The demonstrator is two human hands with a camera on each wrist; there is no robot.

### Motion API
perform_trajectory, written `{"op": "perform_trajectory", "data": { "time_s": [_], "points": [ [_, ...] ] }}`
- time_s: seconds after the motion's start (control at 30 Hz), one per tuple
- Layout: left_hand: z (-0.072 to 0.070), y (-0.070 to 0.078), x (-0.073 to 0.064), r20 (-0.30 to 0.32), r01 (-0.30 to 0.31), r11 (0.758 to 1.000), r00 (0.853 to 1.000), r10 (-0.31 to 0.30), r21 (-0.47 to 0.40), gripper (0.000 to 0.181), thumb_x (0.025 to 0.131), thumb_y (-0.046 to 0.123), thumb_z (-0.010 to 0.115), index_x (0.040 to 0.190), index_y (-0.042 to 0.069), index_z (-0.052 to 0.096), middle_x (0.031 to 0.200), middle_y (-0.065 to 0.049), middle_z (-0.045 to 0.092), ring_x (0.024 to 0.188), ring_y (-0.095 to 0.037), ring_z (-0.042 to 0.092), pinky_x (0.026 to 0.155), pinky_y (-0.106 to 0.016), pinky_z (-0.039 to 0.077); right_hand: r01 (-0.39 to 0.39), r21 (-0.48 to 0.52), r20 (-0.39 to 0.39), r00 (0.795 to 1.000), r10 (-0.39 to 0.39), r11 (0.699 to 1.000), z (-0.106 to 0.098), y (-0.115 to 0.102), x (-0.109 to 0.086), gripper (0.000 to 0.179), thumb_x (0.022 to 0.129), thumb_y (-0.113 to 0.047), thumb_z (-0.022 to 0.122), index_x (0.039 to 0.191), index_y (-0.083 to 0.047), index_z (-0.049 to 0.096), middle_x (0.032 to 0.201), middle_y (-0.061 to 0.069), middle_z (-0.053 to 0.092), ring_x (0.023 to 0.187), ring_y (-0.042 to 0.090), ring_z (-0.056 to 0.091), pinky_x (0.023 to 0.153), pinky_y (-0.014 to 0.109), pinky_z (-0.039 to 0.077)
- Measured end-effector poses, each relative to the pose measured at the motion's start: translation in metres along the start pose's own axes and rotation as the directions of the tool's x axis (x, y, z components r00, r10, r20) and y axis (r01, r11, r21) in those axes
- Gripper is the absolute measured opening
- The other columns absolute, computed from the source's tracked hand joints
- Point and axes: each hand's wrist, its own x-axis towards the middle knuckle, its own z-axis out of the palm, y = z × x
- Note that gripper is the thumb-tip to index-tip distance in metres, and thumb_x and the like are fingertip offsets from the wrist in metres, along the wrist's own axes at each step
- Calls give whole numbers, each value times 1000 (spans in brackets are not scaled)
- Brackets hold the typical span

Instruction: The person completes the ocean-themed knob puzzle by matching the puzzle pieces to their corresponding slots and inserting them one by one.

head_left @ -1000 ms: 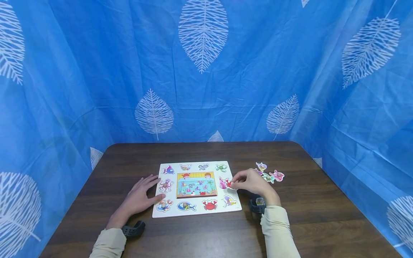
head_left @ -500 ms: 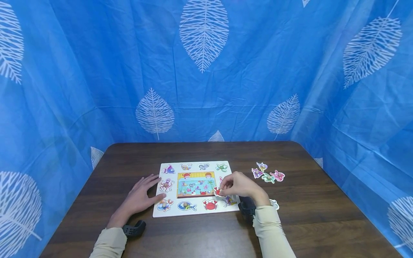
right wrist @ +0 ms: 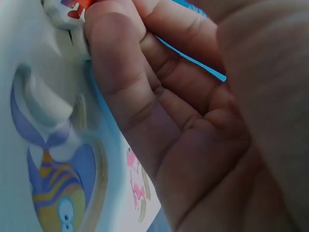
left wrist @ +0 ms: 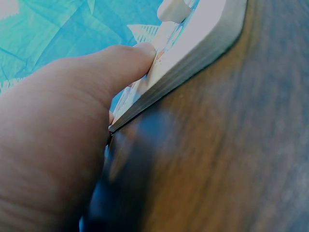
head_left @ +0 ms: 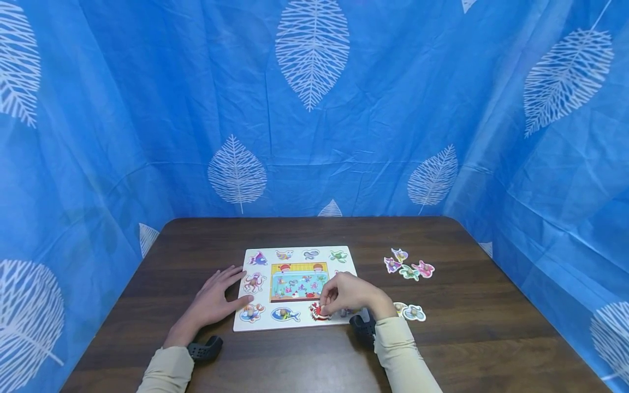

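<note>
A white wooden peg puzzle board [head_left: 297, 255] with sea animals around an aquarium picture lies on the dark table. My right hand [head_left: 350, 295] pinches a red crab puzzle piece [head_left: 316, 312] between thumb and fingers, over the crab spot at the board's lower edge; part of the crab piece [right wrist: 77, 7] shows past the thumb in the right wrist view. My left hand [head_left: 212, 299] rests at the board's left edge, fingers extended, thumb on its top face. Knobbed pieces, a hermit crab [head_left: 252, 312] and a striped fish [head_left: 285, 314], sit in the bottom row.
Several loose sea-animal pieces [head_left: 409, 272] lie right of the board. Another loose piece [head_left: 414, 313] lies beside the right forearm, partly over a second one. A blue curtain [head_left: 314, 185] with white leaves hangs behind and around the table.
My right hand has carried the crab piece left and toward me, from the board's right edge to the crab spot. The left hand has stayed in place.
</note>
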Motion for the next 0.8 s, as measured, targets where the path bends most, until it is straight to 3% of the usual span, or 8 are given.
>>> {"op": "perform_trajectory", "data": {
  "time_s": [0.8],
  "points": [
    [-3, -1, 1, 23, 17, 1000, 1000, -17, 2, 77, 90, 53, 74, 148, 5, 55, 157, -22, 46, 150, -45, 35, 121, -68, 25, -30, -28, 17, 999, 31, 999, 3, -10, 4, 13, 81, -12, 86, 76, -21, 78, 65, -14, 66, 58, 0, 53, 55, 18, 43]
  ]
}}
